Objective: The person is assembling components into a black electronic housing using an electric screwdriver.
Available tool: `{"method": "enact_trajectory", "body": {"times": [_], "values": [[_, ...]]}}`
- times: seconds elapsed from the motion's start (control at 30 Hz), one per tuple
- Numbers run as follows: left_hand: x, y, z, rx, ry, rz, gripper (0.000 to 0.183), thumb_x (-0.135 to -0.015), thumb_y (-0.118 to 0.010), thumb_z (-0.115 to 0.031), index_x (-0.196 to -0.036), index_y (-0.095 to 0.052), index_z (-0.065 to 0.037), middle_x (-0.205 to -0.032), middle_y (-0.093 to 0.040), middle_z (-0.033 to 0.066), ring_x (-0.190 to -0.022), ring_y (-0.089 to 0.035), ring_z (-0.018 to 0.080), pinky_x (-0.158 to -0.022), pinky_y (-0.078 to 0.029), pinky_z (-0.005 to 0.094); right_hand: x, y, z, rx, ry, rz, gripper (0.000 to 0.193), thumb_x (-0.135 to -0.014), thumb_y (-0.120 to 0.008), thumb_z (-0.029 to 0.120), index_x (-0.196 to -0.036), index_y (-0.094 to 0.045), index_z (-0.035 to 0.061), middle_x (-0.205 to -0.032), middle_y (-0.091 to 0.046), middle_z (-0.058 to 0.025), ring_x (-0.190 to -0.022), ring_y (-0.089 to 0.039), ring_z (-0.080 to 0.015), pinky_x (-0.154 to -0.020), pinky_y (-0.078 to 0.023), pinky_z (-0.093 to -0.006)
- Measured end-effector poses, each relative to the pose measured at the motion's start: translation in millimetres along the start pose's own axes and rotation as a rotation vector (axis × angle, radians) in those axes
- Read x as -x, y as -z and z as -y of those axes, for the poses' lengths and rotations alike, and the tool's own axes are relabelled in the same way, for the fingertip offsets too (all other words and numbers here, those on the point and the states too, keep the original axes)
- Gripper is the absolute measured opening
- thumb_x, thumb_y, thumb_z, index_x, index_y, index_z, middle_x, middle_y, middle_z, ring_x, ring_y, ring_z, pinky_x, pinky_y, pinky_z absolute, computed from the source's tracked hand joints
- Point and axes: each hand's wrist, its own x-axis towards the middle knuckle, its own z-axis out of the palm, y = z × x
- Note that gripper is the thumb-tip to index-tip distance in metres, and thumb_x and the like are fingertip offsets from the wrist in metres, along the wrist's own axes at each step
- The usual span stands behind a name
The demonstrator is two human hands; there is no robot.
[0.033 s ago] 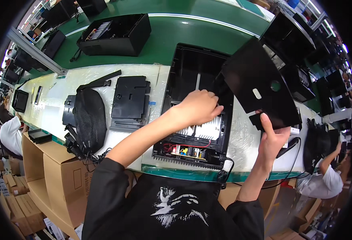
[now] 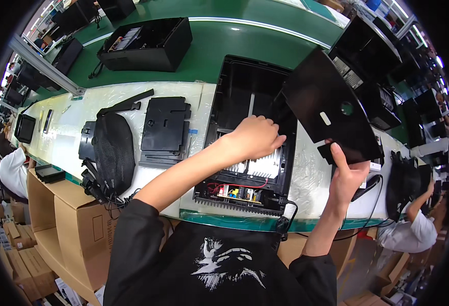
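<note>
A black housing (image 2: pixel 242 97) lies open on the bench in front of me. White finned metal parts (image 2: pixel 265 166) and a small circuit board (image 2: pixel 238 194) with red wires show inside it. My left hand (image 2: pixel 255 137) is over the middle of the housing, its fingers curled in; whatever they hold, if anything, is hidden. To the right, my right hand (image 2: pixel 347 176) grips a flat black panel (image 2: pixel 331 97) by its lower corner, thumb on the face. The panel is tilted up beside the housing and has an oblong slot and a round hole.
Flat black plates (image 2: pixel 165 125) and a black mesh pouch (image 2: pixel 114 153) lie on the left. Another open black housing (image 2: pixel 153 53) sits on the green surface beyond. A cardboard box (image 2: pixel 76 229) stands lower left. A co-worker's arm (image 2: pixel 418 199) shows at right.
The black panel in my right hand has shifted very slightly to the left. My left hand stays in the same place over the housing.
</note>
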Motion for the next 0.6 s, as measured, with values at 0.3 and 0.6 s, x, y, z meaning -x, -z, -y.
{"method": "enact_trajectory", "body": {"times": [0.3, 0.6], "values": [[12.4, -13.6, -13.9, -0.090, -0.118, -0.160, 0.042, -0.089, -0.047, -0.039, -0.086, -0.064, 0.000, -0.072, -0.063, 0.0160, -0.075, -0.062, 0.0350, -0.073, -0.047, 0.0454, -33.7, -20.9, -17.5, 0.103, 0.022, 0.159, 0.014, -0.062, -0.059, -0.006, -0.075, -0.060, -0.0021, -0.072, -0.062, -0.0065, -0.064, -0.059, -0.0140, -0.064, -0.046, -0.0230], [30.6, -11.1, -18.0, 0.002, -0.082, -0.147, 0.033, -0.087, -0.053, -0.031, -0.092, -0.063, 0.001, -0.084, -0.064, 0.0174, -0.078, -0.062, 0.0330, -0.079, -0.047, 0.0412, -32.7, -57.0, -34.2, -0.005, -0.122, 0.263, 0.013, -0.058, -0.055, -0.008, -0.068, -0.054, 0.0006, -0.066, -0.054, -0.0036, -0.058, -0.052, -0.0127, -0.056, -0.040, -0.0228]]}}
